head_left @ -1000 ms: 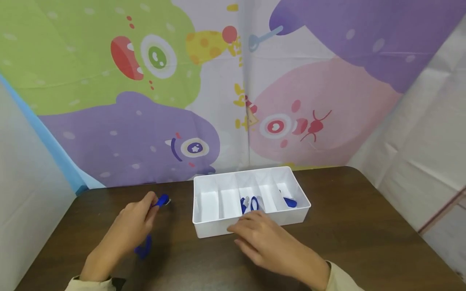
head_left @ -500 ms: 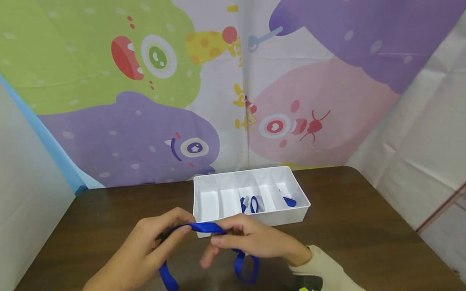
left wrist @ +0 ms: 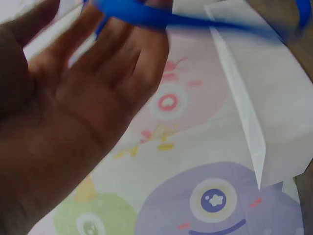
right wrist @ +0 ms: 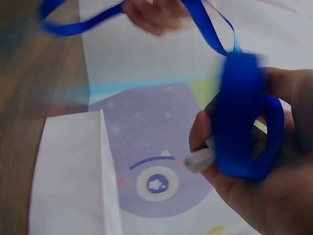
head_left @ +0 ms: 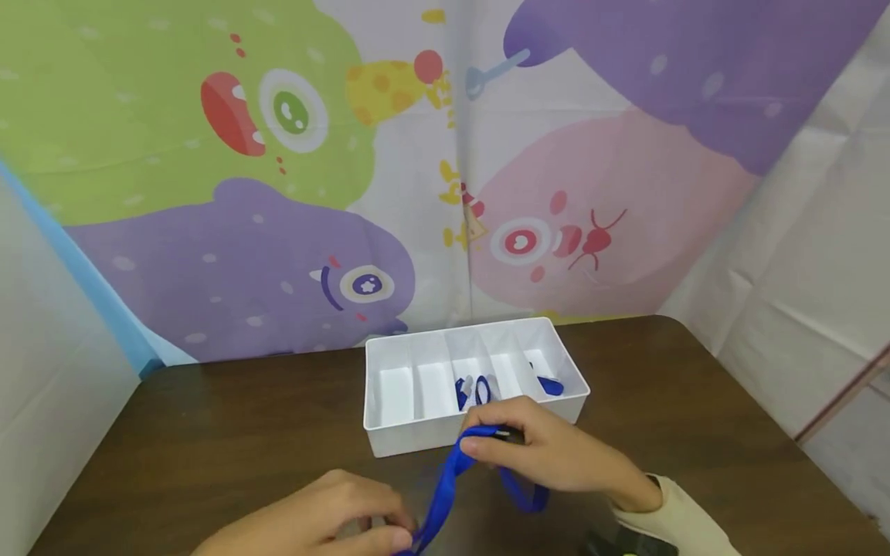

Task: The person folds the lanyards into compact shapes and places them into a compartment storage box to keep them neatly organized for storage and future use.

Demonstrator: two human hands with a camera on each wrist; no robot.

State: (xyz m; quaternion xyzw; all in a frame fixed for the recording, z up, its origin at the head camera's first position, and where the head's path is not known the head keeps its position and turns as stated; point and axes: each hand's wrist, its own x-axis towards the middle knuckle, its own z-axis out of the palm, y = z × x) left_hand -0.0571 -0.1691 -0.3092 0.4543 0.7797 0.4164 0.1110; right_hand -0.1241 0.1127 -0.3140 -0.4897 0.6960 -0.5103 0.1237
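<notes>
A blue ribbon lanyard (head_left: 445,494) stretches between both hands in front of the white box (head_left: 413,439). My right hand (head_left: 556,452) pinches its upper part between thumb and fingers, and a loop hangs below that hand. In the right wrist view a blurred blue band (right wrist: 239,117) and a small grey clip (right wrist: 199,160) show at the right hand. Lower and to the left, my left hand (head_left: 327,513) holds the ribbon's other stretch between thumb and fingertips. Blurred ribbon (left wrist: 142,13) crosses the fingers in the left wrist view.
The box has several compartments. Blue ribbon pieces (head_left: 483,390) with a grey clip lie in the middle one, and a dark blue item (head_left: 551,385) lies in the rightmost. A brown table (head_left: 257,417) carries the box; a cartoon-printed sheet (head_left: 361,232) hangs behind.
The left hand, first holding blue ribbon left of the box, brought it to the right hand. The right hand then gripped it, and the left hand moved down toward the near edge.
</notes>
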